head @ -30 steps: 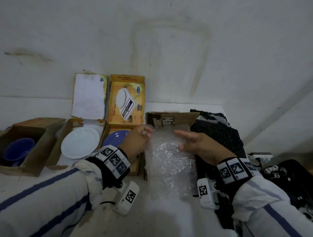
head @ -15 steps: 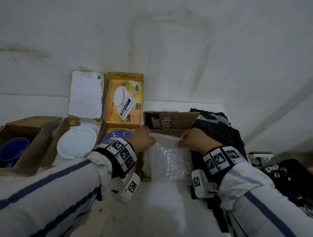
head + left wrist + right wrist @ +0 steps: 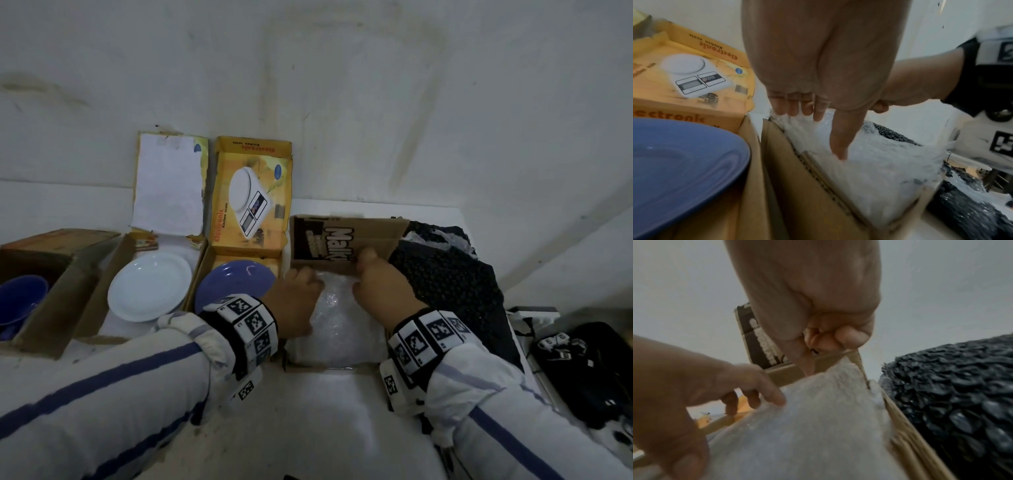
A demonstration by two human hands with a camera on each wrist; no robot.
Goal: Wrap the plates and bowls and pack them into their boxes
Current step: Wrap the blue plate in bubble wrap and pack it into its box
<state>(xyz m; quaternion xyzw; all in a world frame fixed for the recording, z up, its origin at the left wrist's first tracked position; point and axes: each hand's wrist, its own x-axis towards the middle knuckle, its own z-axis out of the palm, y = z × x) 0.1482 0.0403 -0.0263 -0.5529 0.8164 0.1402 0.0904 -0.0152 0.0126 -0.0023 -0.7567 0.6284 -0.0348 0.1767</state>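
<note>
In the brown box lies a bundle of bubble wrap, filling it wall to wall — what the wrap holds cannot be seen. The left hand rests on the bundle's far left part, fingers straight and pointing down, the forefinger tip pressing into the wrap. The right hand is at the box's far right corner, its fingers curled tight and pinching the wrap's edge against the back flap. Just left of the brown box stands an open yellow box with a blue plate in it, unwrapped. Left of that, a white plate lies bare in another open box, and furthest left a carton holds a blue bowl. Right of the brown box, touching its wall, sits a heap of black wrap.
</note>
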